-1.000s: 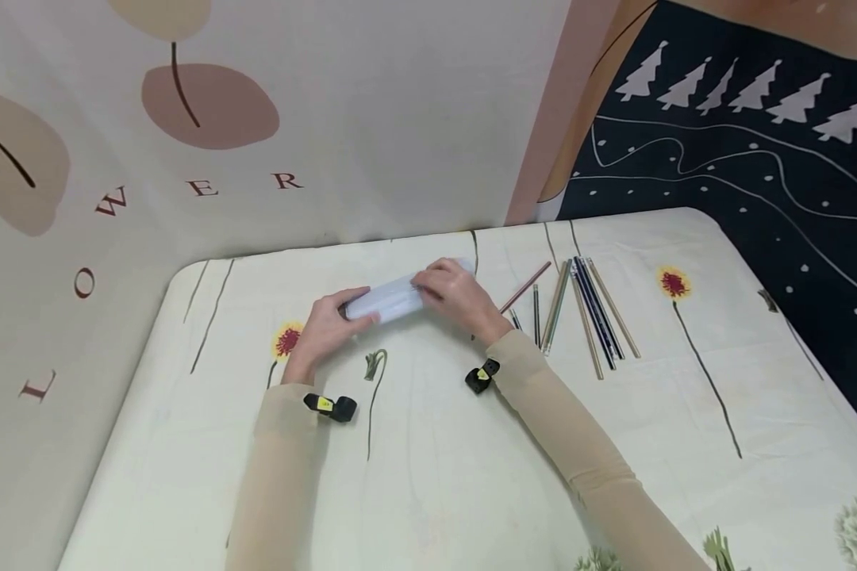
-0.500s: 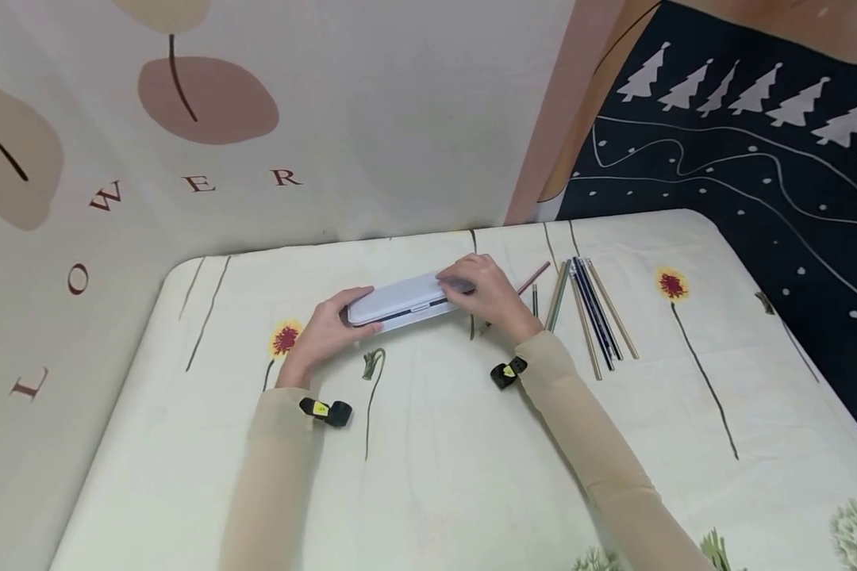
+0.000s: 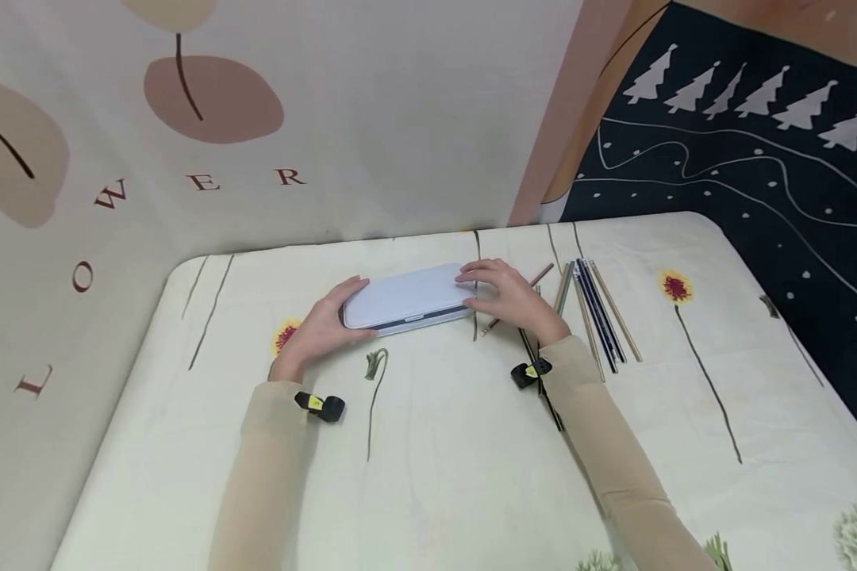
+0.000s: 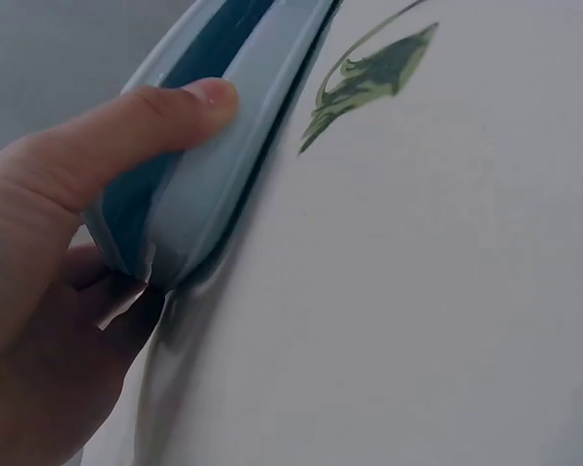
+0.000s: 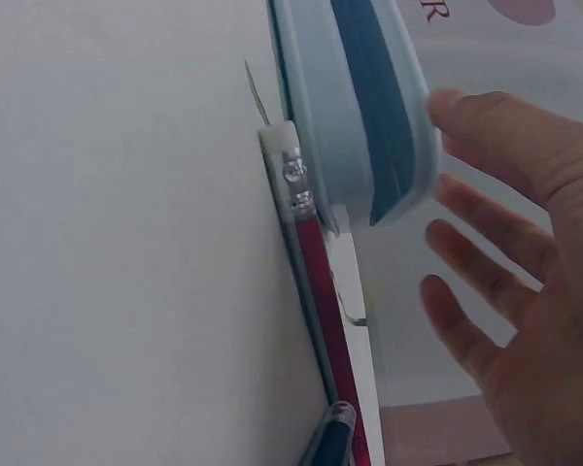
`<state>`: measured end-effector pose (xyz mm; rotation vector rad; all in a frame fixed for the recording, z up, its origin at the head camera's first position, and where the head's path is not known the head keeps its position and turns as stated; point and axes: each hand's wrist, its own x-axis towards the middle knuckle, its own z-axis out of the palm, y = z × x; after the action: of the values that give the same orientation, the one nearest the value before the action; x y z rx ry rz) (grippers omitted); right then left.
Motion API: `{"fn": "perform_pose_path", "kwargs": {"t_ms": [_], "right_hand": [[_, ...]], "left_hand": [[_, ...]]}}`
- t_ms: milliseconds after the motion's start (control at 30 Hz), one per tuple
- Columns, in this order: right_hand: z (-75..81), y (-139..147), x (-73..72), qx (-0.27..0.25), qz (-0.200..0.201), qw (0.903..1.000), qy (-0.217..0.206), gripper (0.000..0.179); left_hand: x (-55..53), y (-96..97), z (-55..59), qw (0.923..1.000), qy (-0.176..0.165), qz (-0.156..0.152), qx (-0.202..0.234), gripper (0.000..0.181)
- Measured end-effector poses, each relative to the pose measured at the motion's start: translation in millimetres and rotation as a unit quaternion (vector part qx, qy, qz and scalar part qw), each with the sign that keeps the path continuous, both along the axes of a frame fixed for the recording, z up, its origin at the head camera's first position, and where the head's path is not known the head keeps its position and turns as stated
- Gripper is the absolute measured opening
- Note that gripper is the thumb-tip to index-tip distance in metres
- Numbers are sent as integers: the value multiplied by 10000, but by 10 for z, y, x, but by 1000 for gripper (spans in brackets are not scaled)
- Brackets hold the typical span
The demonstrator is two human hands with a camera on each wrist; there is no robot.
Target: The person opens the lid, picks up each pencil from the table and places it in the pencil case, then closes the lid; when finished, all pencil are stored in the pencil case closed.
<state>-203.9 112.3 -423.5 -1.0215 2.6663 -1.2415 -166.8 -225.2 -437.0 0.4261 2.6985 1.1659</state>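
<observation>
A pale blue-white pencil case lies on the table, its lid upward and a dark band along the front seam. My left hand grips its left end. In the left wrist view the thumb presses the front side while the other fingers reach round the end, partly hidden. At the right end is my right hand, loosely spread. The right wrist view has its thumb tip right at the lid's edge, with the other fingers apart from the case. A red pencil with a white eraser lies beside this end.
Several pencils, dark blue and gold, lie side by side to the right of the right hand. Black pencils pass under the right wrist. Flower prints mark the white tablecloth. A pale printed curtain stands behind the table.
The case has tipped so its lid faces up. My right hand has slid right along it, and its pinch at the right end has loosened. The left hand keeps its grip.
</observation>
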Motion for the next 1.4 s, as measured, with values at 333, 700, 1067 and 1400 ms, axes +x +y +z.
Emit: {"fn": "perform_pose_path", "kwargs": {"t_ms": [333, 700, 1067, 1400], "right_hand": [[-24, 61, -14, -84, 56, 9993, -359, 34], [84, -11, -89, -719, -418, 9948, -591, 30], [200, -131, -271, -1142, -1014, 9789, -1357, 32], [193, -183, -477, -1780, -1279, 9421, -2538, 41]], "left_hand": [[6, -20, -19, 9998, -130, 55, 115, 104], [60, -60, -19, 9948, -629, 742, 310, 117], [80, -26, -20, 9949, -565, 741, 395, 108], [123, -42, -29, 9951, -618, 720, 292, 105]]}}
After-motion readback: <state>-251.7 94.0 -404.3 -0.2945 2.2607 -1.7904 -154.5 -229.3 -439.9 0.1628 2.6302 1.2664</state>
